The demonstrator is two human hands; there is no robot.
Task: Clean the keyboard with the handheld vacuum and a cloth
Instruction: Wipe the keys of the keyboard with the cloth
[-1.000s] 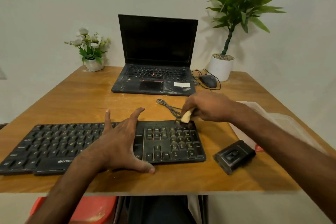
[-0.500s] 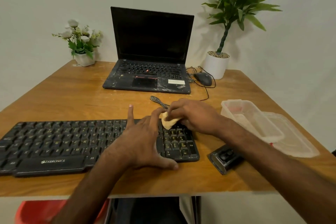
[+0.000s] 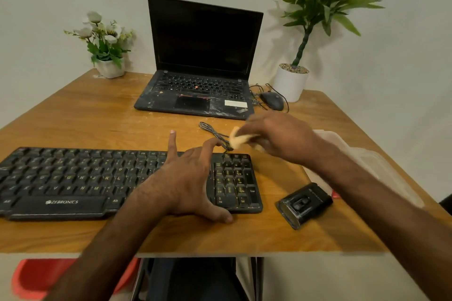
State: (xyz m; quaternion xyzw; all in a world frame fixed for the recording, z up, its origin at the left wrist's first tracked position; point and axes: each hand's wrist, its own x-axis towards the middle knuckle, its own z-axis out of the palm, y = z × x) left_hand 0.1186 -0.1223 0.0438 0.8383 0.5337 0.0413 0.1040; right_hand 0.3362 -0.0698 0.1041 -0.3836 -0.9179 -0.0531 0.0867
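Cloth (image 3: 238, 140) (right hand (image 3: 281, 137)) now off keyboard (image 3: 73, 178)

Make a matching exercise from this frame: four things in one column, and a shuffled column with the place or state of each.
Things:
1. cloth
2. handheld vacuum
3. left hand
4. mouse

Places or states:
A. lies on the table, right of the keyboard
B. rests with fingers spread on the keyboard
C. sits beside the white plant pot
D. held in the right hand, near the keyboard's far edge

Pairs: 1-D, 2-A, 3-B, 4-C
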